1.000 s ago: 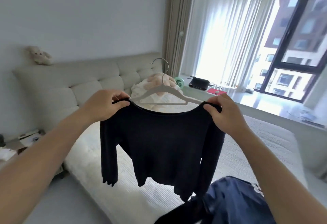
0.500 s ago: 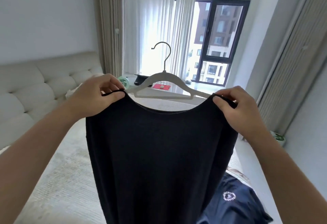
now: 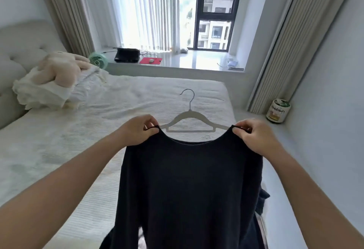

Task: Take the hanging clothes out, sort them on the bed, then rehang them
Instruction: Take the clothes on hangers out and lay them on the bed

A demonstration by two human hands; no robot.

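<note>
- Left hand point(image 3: 137, 131) pinched the left shoulder of the black top point(image 3: 189, 189); grip narrow, closed on fabric.
- Right hand point(image 3: 254, 136) pinched the right shoulder likewise.
- Top hung on a white hanger point(image 3: 190, 118), held up over the bed point(image 3: 59, 140), hook upright.
- A plush toy point(image 3: 59, 67) lay on pillows by the headboard.
- A green fan point(image 3: 98, 60) stood on the windowsill, beside a black case point(image 3: 127, 54).

A wide bed point(image 3: 137, 99) with a ribbed white cover fills the view. At its ten o'clock corner lies a rumpled cream frilled pillow point(image 3: 41, 91), a beige plush toy point(image 3: 59, 69) resting on top.
</note>
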